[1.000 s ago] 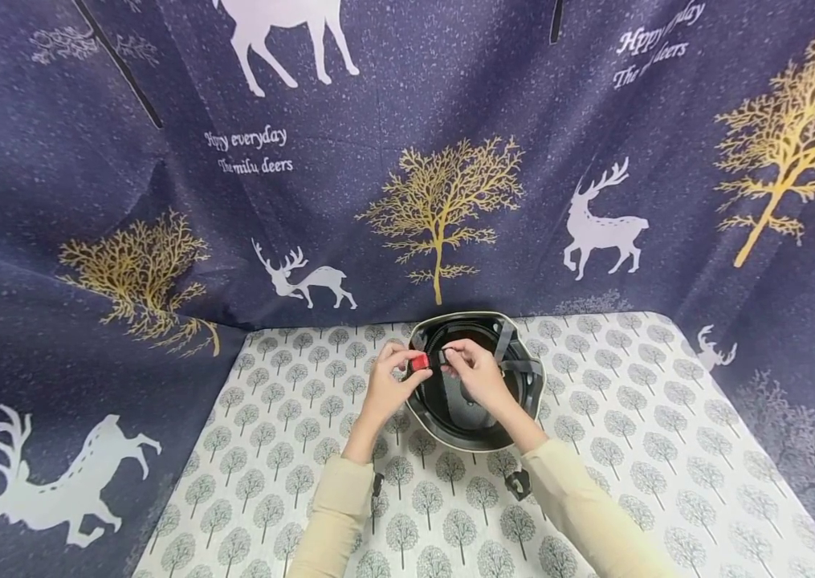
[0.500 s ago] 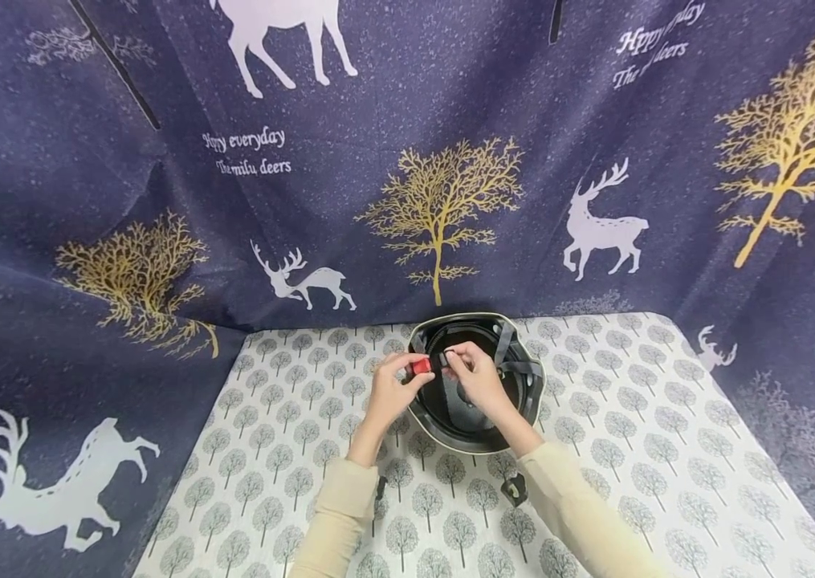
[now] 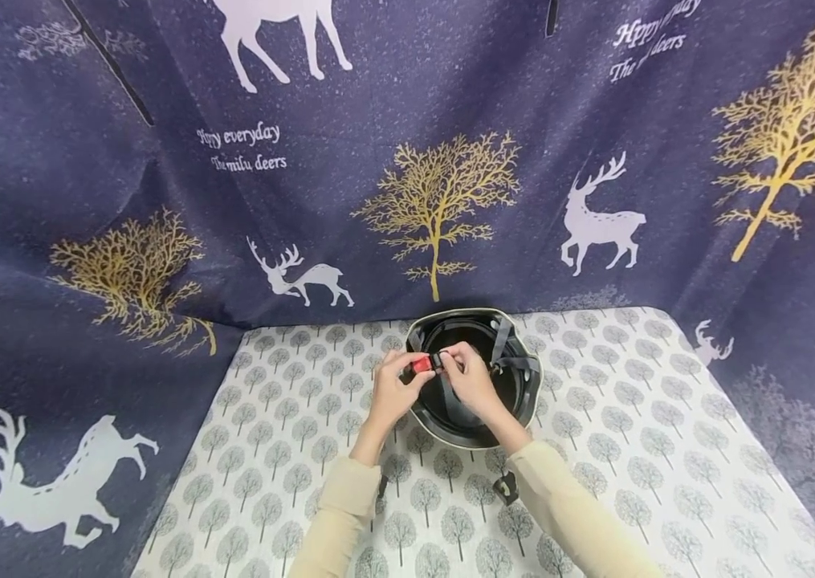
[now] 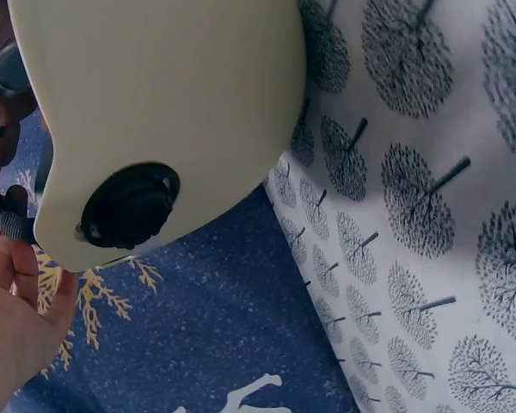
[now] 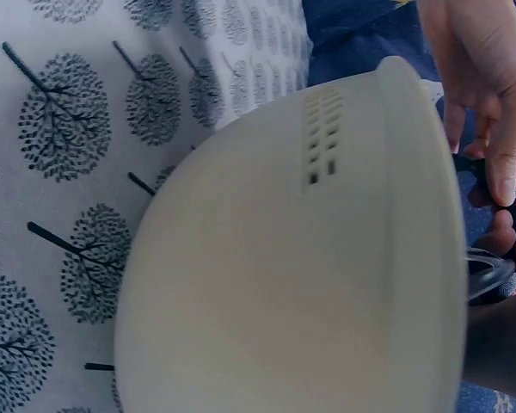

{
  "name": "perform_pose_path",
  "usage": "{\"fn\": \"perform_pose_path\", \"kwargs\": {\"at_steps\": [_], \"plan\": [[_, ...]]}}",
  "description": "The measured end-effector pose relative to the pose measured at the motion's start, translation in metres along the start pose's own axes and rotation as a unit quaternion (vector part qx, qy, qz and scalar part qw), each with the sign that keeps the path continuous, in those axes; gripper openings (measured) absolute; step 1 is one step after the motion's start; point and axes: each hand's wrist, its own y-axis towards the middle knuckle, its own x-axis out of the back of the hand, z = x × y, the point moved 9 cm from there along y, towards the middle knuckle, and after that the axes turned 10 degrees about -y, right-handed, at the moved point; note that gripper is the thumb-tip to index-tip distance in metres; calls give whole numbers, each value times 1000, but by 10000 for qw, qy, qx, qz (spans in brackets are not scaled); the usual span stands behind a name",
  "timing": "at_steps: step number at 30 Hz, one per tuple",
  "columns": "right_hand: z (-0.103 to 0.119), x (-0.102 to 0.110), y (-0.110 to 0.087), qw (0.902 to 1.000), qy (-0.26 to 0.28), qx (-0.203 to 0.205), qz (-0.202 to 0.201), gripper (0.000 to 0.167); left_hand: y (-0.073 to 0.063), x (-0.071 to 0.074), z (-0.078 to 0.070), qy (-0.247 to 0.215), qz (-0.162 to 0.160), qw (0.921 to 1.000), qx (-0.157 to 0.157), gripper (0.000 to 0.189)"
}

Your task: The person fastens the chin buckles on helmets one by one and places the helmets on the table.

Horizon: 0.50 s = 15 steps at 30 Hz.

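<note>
An off-white helmet (image 3: pixel 461 413) rests on the patterned cloth with its dark inside facing up. Above its opening, my left hand (image 3: pixel 391 393) pinches the red half (image 3: pixel 421 365) of the chin strap's buckle. My right hand (image 3: pixel 475 385) pinches the black half (image 3: pixel 438 360), which meets the red one; whether they are latched cannot be seen. Grey straps (image 3: pixel 503 337) run from the helmet's right side. In the left wrist view, the shell (image 4: pixel 172 86) bears a round black knob (image 4: pixel 131 205). The right wrist view shows the smooth shell (image 5: pixel 284 241) with small vent holes (image 5: pixel 322 129).
White cloth with tree prints (image 3: pixel 270 482) covers the table. Close behind the helmet hangs a dark blue curtain (image 3: pixel 378 241) with deer and gold trees. Small black pieces (image 3: pixel 506 487) show beside both sleeves.
My right hand has moved slightly left, bringing the black buckle half against the red one; a gap stood between them before. The helmet has stayed nearly in place.
</note>
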Motion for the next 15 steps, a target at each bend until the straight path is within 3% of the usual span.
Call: {"fn": "perform_pose_path", "kwargs": {"at_steps": [2, 15], "plan": [[-13, -2, 5, 10000, 13, 5, -49, 12, 1, -2, 1, 30, 40, 10000, 34, 25], [-13, 3, 7, 9999, 110, 44, -111, 15, 4, -5, 4, -17, 141, 9993, 338, 26]]}}
